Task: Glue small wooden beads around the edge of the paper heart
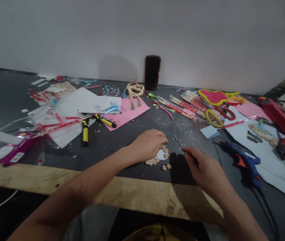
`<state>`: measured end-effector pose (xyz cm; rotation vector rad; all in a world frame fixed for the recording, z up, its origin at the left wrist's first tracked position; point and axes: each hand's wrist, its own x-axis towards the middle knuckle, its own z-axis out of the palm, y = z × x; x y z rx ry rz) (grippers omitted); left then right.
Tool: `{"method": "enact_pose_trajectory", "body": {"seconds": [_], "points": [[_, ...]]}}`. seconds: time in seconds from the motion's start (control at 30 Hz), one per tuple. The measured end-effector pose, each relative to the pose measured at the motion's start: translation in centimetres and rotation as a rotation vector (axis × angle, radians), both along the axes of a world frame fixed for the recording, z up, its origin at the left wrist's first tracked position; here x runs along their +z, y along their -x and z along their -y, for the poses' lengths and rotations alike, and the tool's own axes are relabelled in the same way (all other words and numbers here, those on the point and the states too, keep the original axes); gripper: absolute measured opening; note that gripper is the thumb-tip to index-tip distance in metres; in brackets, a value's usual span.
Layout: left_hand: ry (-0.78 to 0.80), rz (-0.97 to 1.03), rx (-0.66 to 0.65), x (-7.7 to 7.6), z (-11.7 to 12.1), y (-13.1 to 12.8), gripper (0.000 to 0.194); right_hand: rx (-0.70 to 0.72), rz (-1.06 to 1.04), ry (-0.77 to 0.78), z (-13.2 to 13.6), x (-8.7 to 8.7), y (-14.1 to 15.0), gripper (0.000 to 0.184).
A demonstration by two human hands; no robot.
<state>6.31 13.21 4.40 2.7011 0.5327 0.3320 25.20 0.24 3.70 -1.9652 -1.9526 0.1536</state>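
Observation:
A small white disc [161, 154] lies on the dark tabletop near its front edge. Beige flower-shaped pieces [153, 162] line part of its rim. My left hand [148, 146] covers the disc's far left side, fingers bent together and pointing right. Whatever is under those fingertips is hidden. Just in front of the disc, two loose flower pieces [166, 167] rest on the table. My right hand [205, 165] hovers to the right of the disc, its index finger stretched out and slightly apart from the thumb. Nothing shows between them.
A blue glue gun [245, 162] lies at right, a purple tool [14, 147] at left. Yellow-and-black pliers [85, 132] sit among papers. Behind are pink paper [129, 113], a beaded ring [135, 89], packaged chopsticks [176, 108] and a phone [152, 73] against the wall.

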Motion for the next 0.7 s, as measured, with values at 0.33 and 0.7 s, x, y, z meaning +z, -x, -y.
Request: {"method": "enact_pose_trajectory", "body": {"seconds": [0.33, 0.7], "points": [[0.024, -0.047, 0.124, 0.7, 4.0, 3.7, 0.032, 0.176, 0.046, 0.055, 1.1, -1.2, 3.2, 0.023], [-0.086, 0.002, 0.289, -0.7, 8.3, 3.1, 0.021, 0.146, 0.104, -0.008, 1.1, -1.5, 3.4, 0.022]]}}
